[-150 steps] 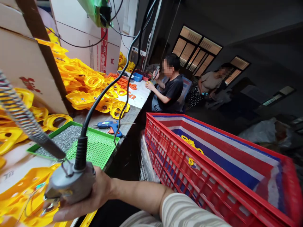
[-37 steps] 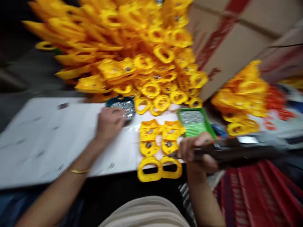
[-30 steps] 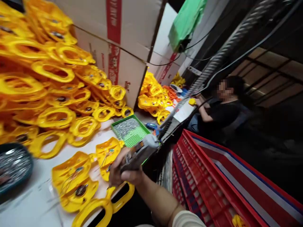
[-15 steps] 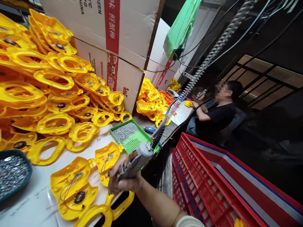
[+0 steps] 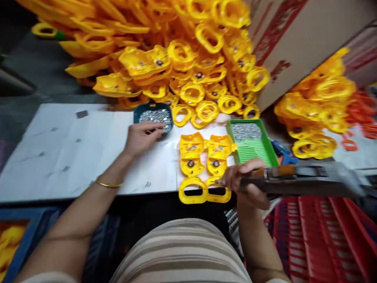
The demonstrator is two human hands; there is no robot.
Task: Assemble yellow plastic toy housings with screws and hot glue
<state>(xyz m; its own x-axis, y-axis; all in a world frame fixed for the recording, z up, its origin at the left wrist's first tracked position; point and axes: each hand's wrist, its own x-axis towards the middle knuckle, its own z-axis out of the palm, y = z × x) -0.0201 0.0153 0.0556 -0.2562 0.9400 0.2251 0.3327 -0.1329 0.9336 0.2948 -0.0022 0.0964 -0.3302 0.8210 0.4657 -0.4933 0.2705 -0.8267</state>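
My right hand (image 5: 247, 181) is wrapped around a grey electric screwdriver (image 5: 294, 181), which lies nearly level in the view. Its tip is close to the handle loop of the right one of two yellow plastic shells (image 5: 217, 155); I cannot tell if they touch. The left yellow shell (image 5: 191, 155) lies right beside it, both with open insides showing wires and a round speaker. Over a dark teal tray (image 5: 137, 118) of small shiny metal parts (image 5: 156, 118), my left hand (image 5: 143, 137) has its fingers pinched together. Anything between those fingertips is too small to make out.
A high heap of yellow shells (image 5: 182, 55) fills the back of the table, beside a cardboard box (image 5: 282, 47). On the right are a green tray (image 5: 269, 145) of small screws and a red crate (image 5: 318, 236). A blue crate (image 5: 35, 224) stands at lower left.
My view has swung left and down. My left hand has come into view at the teal tray. The screwdriver, tilted upward before, now lies nearly level with its tip by the right shell.
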